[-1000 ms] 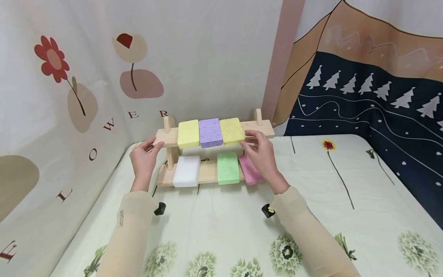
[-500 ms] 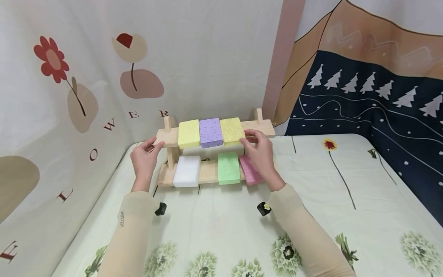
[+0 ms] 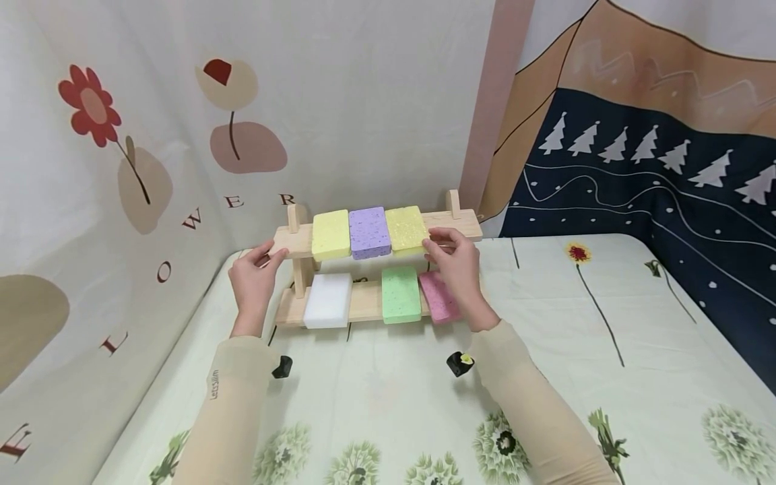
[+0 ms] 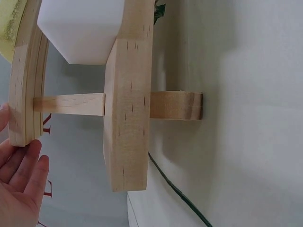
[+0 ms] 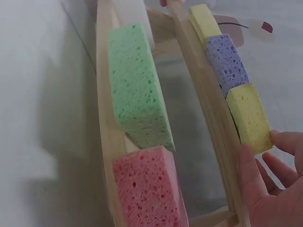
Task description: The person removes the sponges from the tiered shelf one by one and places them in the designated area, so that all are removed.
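Observation:
A two-tier wooden shelf [image 3: 364,310] stands against the cloth backdrop. My left hand [image 3: 251,286] holds the left end of its upper board, with the thumb and fingers at the board's edge in the left wrist view. On the upper board, a yellow sponge [image 3: 331,232], a purple sponge [image 3: 369,230] and a second yellow sponge [image 3: 407,228] lie side by side. My right hand [image 3: 459,273] pinches that second yellow sponge at its right front corner. Below sit a white sponge [image 3: 327,300], a green sponge [image 3: 400,293] and a tilted pink sponge [image 3: 438,296], partly covered by my right hand.
A pale floral cloth [image 3: 370,384] covers the table. Printed drapes [image 3: 370,101] hang right behind the shelf. Small black objects [image 3: 459,363] show beside both cuffs. A wide gap separates the white and green sponges on the lower board [image 3: 365,303].
My right hand shifts very slightly at the yellow sponge's corner, its wrist a little further left than before. The left hand, shelf and sponges stay in place.

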`<control>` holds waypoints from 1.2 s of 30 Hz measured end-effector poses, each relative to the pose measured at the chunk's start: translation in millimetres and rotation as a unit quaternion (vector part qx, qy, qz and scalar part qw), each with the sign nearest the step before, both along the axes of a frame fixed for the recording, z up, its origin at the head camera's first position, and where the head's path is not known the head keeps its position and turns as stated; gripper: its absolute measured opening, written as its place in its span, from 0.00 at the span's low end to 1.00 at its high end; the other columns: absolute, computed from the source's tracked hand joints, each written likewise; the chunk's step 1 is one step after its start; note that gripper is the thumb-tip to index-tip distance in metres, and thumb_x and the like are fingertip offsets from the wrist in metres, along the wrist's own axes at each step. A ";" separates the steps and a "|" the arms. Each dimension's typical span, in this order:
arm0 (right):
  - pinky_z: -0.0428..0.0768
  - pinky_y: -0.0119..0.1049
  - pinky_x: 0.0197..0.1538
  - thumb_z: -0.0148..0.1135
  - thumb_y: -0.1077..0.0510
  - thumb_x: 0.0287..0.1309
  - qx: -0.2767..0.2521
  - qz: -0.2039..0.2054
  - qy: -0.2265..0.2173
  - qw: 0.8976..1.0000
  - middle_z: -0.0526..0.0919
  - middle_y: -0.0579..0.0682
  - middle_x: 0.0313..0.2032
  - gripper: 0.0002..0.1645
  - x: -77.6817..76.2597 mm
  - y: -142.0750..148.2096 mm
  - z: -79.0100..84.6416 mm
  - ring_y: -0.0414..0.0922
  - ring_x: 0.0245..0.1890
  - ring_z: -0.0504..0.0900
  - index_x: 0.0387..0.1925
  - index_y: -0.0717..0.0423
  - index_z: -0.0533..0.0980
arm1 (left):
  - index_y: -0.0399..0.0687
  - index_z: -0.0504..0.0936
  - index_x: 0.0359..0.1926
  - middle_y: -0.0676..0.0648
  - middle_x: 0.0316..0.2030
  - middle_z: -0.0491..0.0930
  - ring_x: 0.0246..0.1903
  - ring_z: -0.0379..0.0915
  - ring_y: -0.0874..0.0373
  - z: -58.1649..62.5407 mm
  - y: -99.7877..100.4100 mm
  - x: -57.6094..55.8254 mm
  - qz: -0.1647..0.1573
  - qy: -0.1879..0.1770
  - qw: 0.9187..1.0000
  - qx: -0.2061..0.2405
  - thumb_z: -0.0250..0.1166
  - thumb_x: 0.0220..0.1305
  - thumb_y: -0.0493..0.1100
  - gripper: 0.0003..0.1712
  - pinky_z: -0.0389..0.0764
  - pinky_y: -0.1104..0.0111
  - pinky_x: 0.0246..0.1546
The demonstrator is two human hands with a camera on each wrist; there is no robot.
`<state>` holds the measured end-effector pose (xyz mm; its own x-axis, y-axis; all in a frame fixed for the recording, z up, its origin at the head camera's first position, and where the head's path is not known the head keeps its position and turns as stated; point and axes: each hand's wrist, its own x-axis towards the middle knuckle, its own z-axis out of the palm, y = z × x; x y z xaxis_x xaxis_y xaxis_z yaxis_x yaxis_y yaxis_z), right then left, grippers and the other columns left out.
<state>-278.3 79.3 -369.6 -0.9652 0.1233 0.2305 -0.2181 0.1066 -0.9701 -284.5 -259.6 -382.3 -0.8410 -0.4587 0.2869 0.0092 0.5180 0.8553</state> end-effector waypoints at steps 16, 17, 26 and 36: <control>0.88 0.28 0.48 0.62 0.64 0.65 -0.123 -0.002 -0.062 0.990 0.79 0.48 0.43 0.19 6.9 16.3 12.8 0.35 0.39 0.82 0.56 0.65 0.77 | 0.48 0.80 0.62 0.44 0.58 0.82 0.56 0.82 0.53 1.9 1.5 2.7 -0.002 -0.006 1.000 0.006 0.68 0.64 0.54 0.28 0.84 0.64 0.57; 0.87 0.27 0.48 0.62 0.64 0.66 -0.129 -0.004 -0.062 0.990 0.78 0.47 0.42 0.19 7.7 17.4 14.0 0.35 0.39 0.82 0.56 0.65 0.77 | 0.48 0.80 0.62 0.44 0.58 0.82 0.56 0.81 0.53 2.2 1.6 2.9 -0.003 -0.007 1.000 0.006 0.68 0.64 0.54 0.28 0.84 0.64 0.57; 0.87 0.31 0.51 0.62 0.63 0.66 -0.125 -0.017 -0.055 0.990 0.80 0.43 0.40 0.19 8.1 33.5 17.9 0.33 0.37 0.82 0.57 0.65 0.77 | 0.49 0.80 0.62 0.45 0.57 0.83 0.56 0.81 0.53 1.5 1.8 2.4 0.003 -0.008 1.000 0.002 0.68 0.64 0.54 0.28 0.85 0.65 0.56; 0.84 0.38 0.57 0.61 0.63 0.66 -0.135 -0.034 -0.055 0.989 0.78 0.44 0.44 0.20 8.1 48.1 22.7 0.36 0.41 0.82 0.58 0.66 0.76 | 0.49 0.80 0.62 0.44 0.58 0.82 0.56 0.81 0.53 0.2 1.5 2.1 0.003 -0.006 1.000 -0.001 0.68 0.65 0.53 0.27 0.84 0.63 0.57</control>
